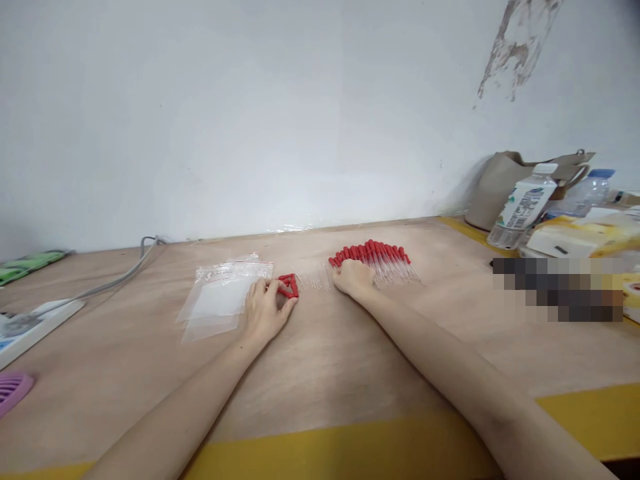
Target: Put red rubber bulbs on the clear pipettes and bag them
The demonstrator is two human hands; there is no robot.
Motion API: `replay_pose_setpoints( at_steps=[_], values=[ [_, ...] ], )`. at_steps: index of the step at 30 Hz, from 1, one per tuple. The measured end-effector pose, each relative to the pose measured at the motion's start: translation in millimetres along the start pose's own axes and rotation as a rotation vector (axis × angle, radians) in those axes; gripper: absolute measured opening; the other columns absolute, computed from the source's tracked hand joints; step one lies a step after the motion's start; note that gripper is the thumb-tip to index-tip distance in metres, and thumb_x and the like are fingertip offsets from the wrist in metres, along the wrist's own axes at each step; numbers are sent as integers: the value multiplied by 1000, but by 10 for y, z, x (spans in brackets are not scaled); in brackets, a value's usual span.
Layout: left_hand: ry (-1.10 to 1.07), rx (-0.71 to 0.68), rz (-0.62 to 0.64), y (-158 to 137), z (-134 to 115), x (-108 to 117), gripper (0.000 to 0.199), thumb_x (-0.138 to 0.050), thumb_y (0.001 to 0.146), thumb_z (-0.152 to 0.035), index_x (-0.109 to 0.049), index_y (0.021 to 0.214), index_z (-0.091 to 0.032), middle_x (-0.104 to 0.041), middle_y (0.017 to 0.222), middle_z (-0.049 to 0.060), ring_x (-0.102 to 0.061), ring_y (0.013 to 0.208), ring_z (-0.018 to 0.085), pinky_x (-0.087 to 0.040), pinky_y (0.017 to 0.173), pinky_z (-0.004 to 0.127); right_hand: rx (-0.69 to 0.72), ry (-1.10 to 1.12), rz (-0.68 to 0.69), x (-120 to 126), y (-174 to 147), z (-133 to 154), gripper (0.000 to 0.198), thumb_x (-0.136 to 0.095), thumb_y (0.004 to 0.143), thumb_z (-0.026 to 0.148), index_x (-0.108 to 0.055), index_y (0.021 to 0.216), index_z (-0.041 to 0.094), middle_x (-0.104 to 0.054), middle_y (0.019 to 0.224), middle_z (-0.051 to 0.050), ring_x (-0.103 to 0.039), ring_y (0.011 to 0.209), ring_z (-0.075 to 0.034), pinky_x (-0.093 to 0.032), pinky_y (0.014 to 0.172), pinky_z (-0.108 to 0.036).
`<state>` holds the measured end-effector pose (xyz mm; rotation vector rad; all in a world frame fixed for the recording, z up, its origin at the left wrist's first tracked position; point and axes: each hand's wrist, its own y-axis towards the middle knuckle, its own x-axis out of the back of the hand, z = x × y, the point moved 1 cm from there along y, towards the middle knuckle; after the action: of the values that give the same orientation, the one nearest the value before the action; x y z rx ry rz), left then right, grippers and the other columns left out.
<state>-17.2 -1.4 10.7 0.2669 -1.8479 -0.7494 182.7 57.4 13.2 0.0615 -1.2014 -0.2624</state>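
Observation:
My left hand (265,310) curves its thumb and fingers round a small group of red rubber bulbs (294,285) on the table. Some bulbs are partly hidden by the fingers. To the right, thin clear glass tubes (315,277) lie in a loose row. My right hand (354,277) is closed at the left end of a fanned row of droppers (385,257), clear tubes with red bulbs pointing towards the wall. Its fingertips pinch at a dropper there, mostly hidden by the hand. Clear zip bags (215,300) lie under and beside my left hand.
A power strip (45,327) with a grey cable (115,283) and a purple object (14,392) are at the left. A plastic bottle (523,207), a beige bag (495,183) and wrapped packs (560,237) stand at the right. A white wall (250,120) rises behind the table.

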Motion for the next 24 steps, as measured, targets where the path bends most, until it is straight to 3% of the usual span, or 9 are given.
replay_pose_setpoints(
  at_steps=[9, 16, 21, 24],
  values=[
    [-32, -16, 25, 48, 72, -83, 16, -60, 72, -33, -65, 78, -18, -48, 79, 5, -48, 81, 22, -43, 73, 35, 72, -22, 14, 20, -17, 83, 36, -39, 83, 42, -62, 91, 15, -63, 93, -14, -58, 92, -27, -43, 72, -36],
    [-32, -57, 1, 43, 92, -90, 17, -54, 78, -31, -64, 83, -18, -51, 81, 6, -49, 82, 22, -43, 72, 34, 70, -22, 94, -19, 37, 262, 26, -48, 78, 27, -63, 94, 13, -62, 98, -17, -59, 90, -26, -44, 71, -34],
    [-168, -78, -36, 30, 40, -51, 18, -45, 84, -24, -61, 87, -17, -53, 87, 6, -52, 83, 19, -45, 74, 32, 54, -22, 170, -45, 112, 373, 24, -54, 73, 23, -65, 91, 11, -63, 95, -19, -60, 90, -26, -44, 71, -33],
    [-270, -174, -8, -10, -42, -5, 18, -40, 86, -21, -58, 91, -17, -56, 93, 7, -54, 89, 18, -45, 80, 32, 40, -14, 200, -23, 127, 423, 23, -57, 70, 23, -65, 89, 11, -64, 91, -18, -60, 90, -27, -44, 70, -33]
  ],
)
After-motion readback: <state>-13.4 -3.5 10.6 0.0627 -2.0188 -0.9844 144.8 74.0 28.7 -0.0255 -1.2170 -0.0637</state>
